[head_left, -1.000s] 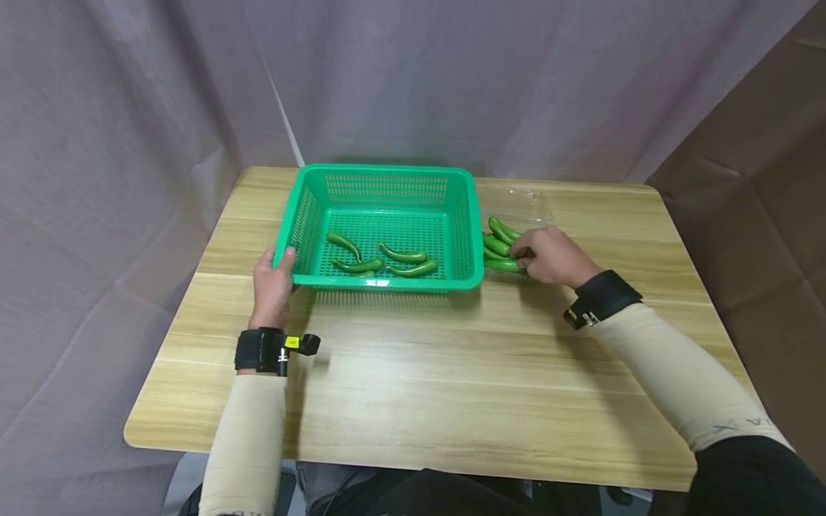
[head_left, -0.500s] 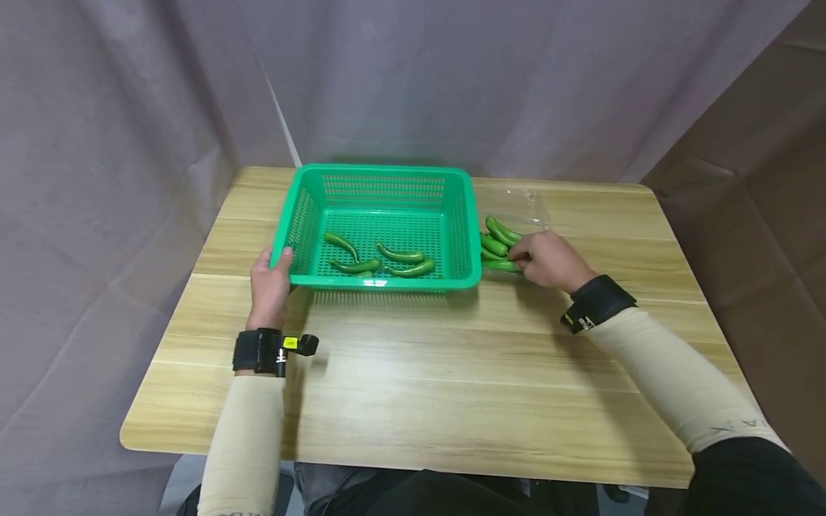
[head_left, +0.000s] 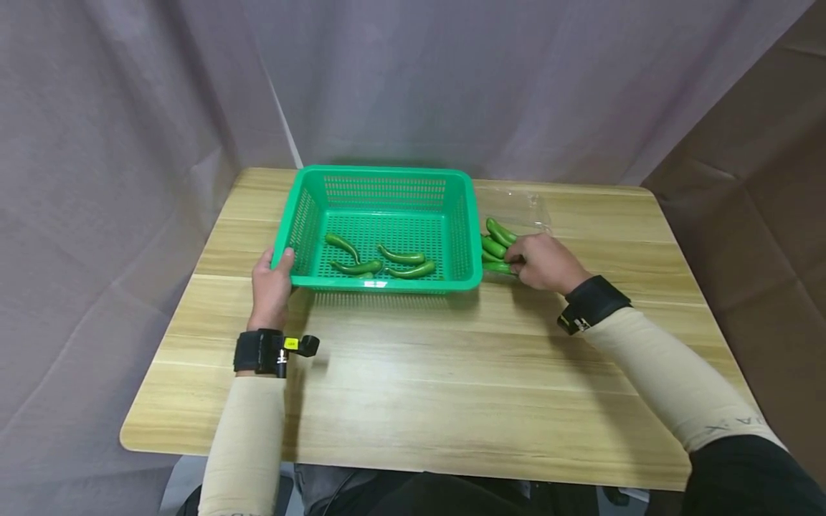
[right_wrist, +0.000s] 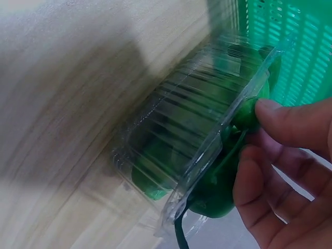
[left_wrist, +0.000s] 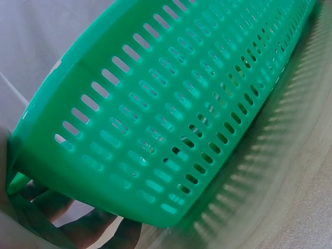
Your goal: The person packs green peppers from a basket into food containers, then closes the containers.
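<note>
My left hand (head_left: 269, 290) grips the left front corner of a green plastic basket (head_left: 381, 284), thumb over the rim and fingers beneath it, as the left wrist view shows. Inside the basket lie several curved green chili peppers (head_left: 401, 255). To its right stands a clear plastic box (right_wrist: 181, 114) holding more green peppers (head_left: 493, 246). My right hand (head_left: 547, 264) is at the box's near right side. In the right wrist view, its thumb and curled fingers pinch a green chili pepper (right_wrist: 246, 115) at the box rim; its far end is hidden among the others.
The wooden table (head_left: 413, 387) carries the basket and box towards its back edge. A grey curtain (head_left: 413, 86) hangs behind, and a brown cloth (head_left: 755, 165) hangs at the right. The box stands close against the basket's right wall.
My right hand has shifted slightly left and nearer to me among the peppers in the box. The left hand and basket keep their place.
</note>
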Tool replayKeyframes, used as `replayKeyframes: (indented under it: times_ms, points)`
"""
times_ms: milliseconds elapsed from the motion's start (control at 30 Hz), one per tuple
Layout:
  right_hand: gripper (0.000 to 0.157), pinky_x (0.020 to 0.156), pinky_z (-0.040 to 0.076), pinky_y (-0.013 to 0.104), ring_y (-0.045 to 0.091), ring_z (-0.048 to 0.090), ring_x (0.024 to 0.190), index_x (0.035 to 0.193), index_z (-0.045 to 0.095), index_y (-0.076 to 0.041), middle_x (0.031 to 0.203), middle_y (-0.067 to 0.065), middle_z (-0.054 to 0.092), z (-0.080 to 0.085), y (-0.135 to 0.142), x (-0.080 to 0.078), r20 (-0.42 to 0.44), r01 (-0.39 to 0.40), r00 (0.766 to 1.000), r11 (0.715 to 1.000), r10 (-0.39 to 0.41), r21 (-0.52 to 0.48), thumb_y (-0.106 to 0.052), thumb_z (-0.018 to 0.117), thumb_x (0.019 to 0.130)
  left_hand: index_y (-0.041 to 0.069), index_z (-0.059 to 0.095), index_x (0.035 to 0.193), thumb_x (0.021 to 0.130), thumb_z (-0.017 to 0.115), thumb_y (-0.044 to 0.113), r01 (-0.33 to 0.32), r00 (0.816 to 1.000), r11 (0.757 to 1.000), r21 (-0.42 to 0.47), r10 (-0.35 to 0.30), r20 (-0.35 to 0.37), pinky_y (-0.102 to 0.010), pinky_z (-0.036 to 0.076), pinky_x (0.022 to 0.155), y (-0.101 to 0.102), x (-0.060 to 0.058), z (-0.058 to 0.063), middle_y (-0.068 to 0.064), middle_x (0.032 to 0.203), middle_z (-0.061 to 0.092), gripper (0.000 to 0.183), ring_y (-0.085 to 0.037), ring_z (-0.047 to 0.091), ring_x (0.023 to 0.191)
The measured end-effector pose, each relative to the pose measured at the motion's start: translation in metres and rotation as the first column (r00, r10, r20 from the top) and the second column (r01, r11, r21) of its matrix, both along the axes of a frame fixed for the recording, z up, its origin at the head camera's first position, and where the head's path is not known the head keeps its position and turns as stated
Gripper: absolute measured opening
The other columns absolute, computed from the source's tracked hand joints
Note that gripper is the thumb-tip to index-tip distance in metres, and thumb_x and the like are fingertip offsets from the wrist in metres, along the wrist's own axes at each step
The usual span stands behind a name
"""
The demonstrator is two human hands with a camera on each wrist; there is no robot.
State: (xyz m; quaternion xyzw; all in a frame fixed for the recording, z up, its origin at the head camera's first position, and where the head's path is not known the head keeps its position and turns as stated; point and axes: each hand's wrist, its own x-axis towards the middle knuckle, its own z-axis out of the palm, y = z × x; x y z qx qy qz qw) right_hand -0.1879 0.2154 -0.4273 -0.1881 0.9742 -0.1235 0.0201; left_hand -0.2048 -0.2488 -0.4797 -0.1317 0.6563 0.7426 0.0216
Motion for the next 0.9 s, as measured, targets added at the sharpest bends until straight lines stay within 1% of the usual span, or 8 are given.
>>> replayKeyframes:
  times_ms: [233, 333, 433, 500, 567, 733, 833, 900]
  points:
    - [0.019, 0.083, 0.059, 0.052, 0.028, 0.068, 0.090, 0.095, 0.082, -0.006, 0.095, 0.010, 0.078, 0.002, -0.005, -0.002, 0.016, -0.012, 1.000, 0.999, 0.011, 0.034, 0.005, 0.070, 0.085, 0.008, 0.046, 0.154, 0.111, 0.048, 0.031, -0.003, 1.000, 1.000, 0.004, 0.003, 0.000, -0.043, 0.045, 0.121, -0.002, 0.000, 0.000, -0.018, 0.154, 0.052, 0.049, -0.030, 0.054, 0.140]
    - [0.019, 0.079, 0.058, 0.048, 0.026, 0.065, 0.088, 0.093, 0.082, -0.006, 0.093, 0.009, 0.076, 0.005, -0.006, -0.004, 0.030, -0.014, 0.999, 0.999, 0.013, 0.048, 0.005, 0.069, 0.084, 0.008, 0.046, 0.154, 0.111, 0.049, 0.032, 0.000, 1.000, 1.000, 0.002, 0.000, 0.003, -0.042, 0.045, 0.121, -0.002, 0.000, -0.001, -0.016, 0.154, 0.052, 0.050, -0.029, 0.053, 0.140]
    - [0.017, 0.073, 0.052, 0.041, 0.024, 0.059, 0.082, 0.088, 0.079, -0.007, 0.088, 0.007, 0.072, 0.012, -0.009, -0.008, 0.036, 0.006, 0.999, 0.999, -0.007, 0.047, 0.004, 0.067, 0.086, 0.008, 0.046, 0.154, 0.111, 0.049, 0.032, 0.000, 1.000, 1.000, -0.004, 0.000, 0.005, -0.041, 0.045, 0.121, -0.003, -0.001, -0.001, -0.016, 0.153, 0.052, 0.050, -0.027, 0.053, 0.139]
    - [0.016, 0.071, 0.050, 0.040, 0.023, 0.058, 0.080, 0.090, 0.079, -0.006, 0.088, 0.008, 0.072, 0.018, -0.011, -0.010, 0.032, 0.022, 0.999, 0.999, -0.023, 0.037, 0.003, 0.065, 0.088, 0.007, 0.047, 0.154, 0.111, 0.049, 0.032, 0.000, 1.000, 1.000, -0.003, 0.000, 0.003, -0.041, 0.045, 0.121, -0.002, -0.001, -0.002, -0.016, 0.152, 0.052, 0.050, -0.028, 0.054, 0.138]
    - [0.017, 0.072, 0.053, 0.042, 0.025, 0.063, 0.081, 0.094, 0.078, -0.004, 0.091, 0.012, 0.074, 0.027, -0.016, -0.013, 0.022, 0.036, 0.999, 0.999, -0.036, 0.022, 0.002, 0.063, 0.091, 0.007, 0.047, 0.153, 0.111, 0.049, 0.032, -0.001, 1.000, 1.000, 0.001, 0.001, 0.002, -0.041, 0.045, 0.120, -0.002, -0.001, -0.002, -0.016, 0.150, 0.053, 0.049, -0.028, 0.054, 0.137]
    - [0.022, 0.082, 0.059, 0.053, 0.033, 0.072, 0.093, 0.107, 0.078, -0.002, 0.103, 0.018, 0.077, 0.049, -0.039, -0.026, -0.030, 0.010, 1.000, 1.000, -0.010, 0.004, -0.001, 0.060, 0.095, 0.006, 0.047, 0.153, 0.111, 0.049, 0.031, -0.009, 1.000, 1.000, -0.002, 0.009, 0.004, -0.042, 0.047, 0.119, -0.002, -0.002, -0.002, -0.016, 0.147, 0.054, 0.049, -0.027, 0.056, 0.134]
    - [0.026, 0.086, 0.061, 0.054, 0.035, 0.073, 0.099, 0.114, 0.077, -0.001, 0.109, 0.019, 0.078, 0.057, -0.061, -0.034, -0.031, -0.030, 0.999, 0.999, 0.031, 0.019, -0.001, 0.060, 0.094, 0.005, 0.047, 0.153, 0.111, 0.048, 0.031, -0.009, 1.000, 1.000, -0.020, 0.009, 0.002, -0.042, 0.048, 0.118, -0.001, -0.003, -0.002, -0.017, 0.146, 0.055, 0.049, -0.026, 0.058, 0.131]
    - [0.028, 0.086, 0.061, 0.051, 0.033, 0.074, 0.100, 0.116, 0.077, -0.001, 0.114, 0.019, 0.077, 0.060, -0.078, -0.039, -0.013, -0.059, 0.998, 0.997, 0.060, 0.040, -0.001, 0.060, 0.093, 0.004, 0.047, 0.152, 0.111, 0.048, 0.031, -0.009, 1.000, 0.999, -0.032, 0.009, -0.002, -0.041, 0.049, 0.117, 0.000, -0.003, -0.001, -0.017, 0.145, 0.055, 0.049, -0.025, 0.058, 0.130]
